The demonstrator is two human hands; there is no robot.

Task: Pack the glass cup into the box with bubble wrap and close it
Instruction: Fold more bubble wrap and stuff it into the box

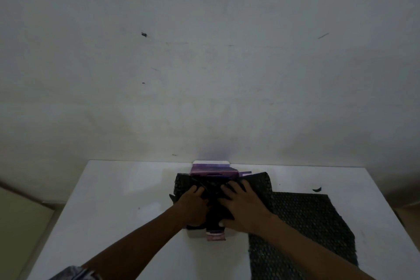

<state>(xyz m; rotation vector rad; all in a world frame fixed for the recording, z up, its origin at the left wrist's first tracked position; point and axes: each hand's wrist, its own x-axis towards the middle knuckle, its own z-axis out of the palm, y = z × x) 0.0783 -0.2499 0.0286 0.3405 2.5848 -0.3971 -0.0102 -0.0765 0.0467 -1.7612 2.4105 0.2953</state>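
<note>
A purple and white box (pixel 210 170) lies open on the white table (pixel 118 200), its far flap standing up near the wall. Black bubble wrap (pixel 261 183) fills the box and bulges over its rim. My left hand (pixel 195 206) presses on the wrap at the left side of the box, fingers curled into it. Laid flat across the wrap on the right side is my right hand (pixel 243 207), its fingers spread. The glass cup is hidden from view. A near flap of the box (pixel 214 235) pokes out under my wrists.
A second sheet of black bubble wrap (pixel 313 229) lies flat on the table to the right of the box. A small black scrap (pixel 316 189) sits near the table's right edge. A bare pale wall (pixel 204 63) rises right behind the table.
</note>
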